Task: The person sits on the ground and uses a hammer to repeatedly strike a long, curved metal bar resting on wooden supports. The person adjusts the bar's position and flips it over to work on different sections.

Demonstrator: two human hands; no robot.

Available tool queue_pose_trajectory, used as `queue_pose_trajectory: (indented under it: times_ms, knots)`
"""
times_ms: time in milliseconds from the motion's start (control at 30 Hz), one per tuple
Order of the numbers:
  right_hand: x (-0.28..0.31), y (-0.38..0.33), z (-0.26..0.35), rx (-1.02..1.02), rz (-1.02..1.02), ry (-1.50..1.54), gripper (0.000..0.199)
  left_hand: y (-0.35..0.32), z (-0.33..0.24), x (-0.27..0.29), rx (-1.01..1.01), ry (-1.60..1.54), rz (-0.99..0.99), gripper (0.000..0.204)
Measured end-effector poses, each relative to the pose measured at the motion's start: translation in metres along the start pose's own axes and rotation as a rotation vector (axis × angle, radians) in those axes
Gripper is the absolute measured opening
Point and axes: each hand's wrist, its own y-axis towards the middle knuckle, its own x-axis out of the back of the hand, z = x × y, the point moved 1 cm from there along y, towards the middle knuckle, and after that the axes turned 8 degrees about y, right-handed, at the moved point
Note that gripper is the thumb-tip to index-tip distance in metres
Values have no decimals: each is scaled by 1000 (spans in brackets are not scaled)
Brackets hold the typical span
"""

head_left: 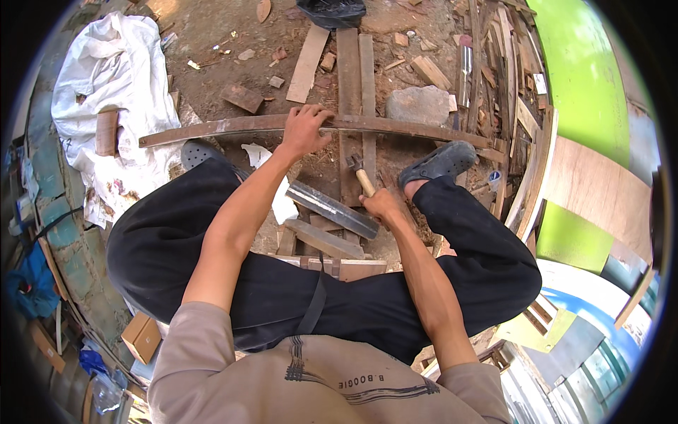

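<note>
A long, narrow wooden strip [233, 126] lies crosswise in front of me, its right end near my right shoe. Wrapped over the strip near its middle is my left hand [308, 131], fingers curled on its far edge. My right hand [383, 205] is closed round the light wooden handle of a hammer [366, 182]. The dark hammer head is on the near side of the strip, apart from it. Beneath the strip, a wider plank [349, 78] runs away from me. A grey metal bar [332, 208] lies slanted between my legs, close to my right hand.
A white sack [113, 56] spreads at the left with a brown wood block [106, 133] on it. A grey stone [418, 106] sits beyond the strip. Long boards [505, 63] are heaped at the right beside green panels [575, 63]. Wood offcuts [325, 239] lie between my legs.
</note>
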Motion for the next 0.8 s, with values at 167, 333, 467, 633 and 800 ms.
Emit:
queue_pose_trajectory:
  times_ms: [167, 333, 467, 633, 800]
  knots:
    - [5, -6, 10, -12, 32, -45, 53, 0, 3, -5, 28, 18, 71, 36]
    - [7, -10, 12, -9, 24, -52, 52, 3, 3, -3, 19, 22, 99, 30]
    - [5, -10, 9, -12, 10, -43, 50, 2, 1, -3, 17, 9, 75, 24]
    - [4, -8, 7, 4, 1, -1, 53, 7, 3, -4, 81, -50, 89, 20]
    - [1, -5, 6, 16, -1, -32, 54, 8, 11, -9, 222, -201, 174, 21]
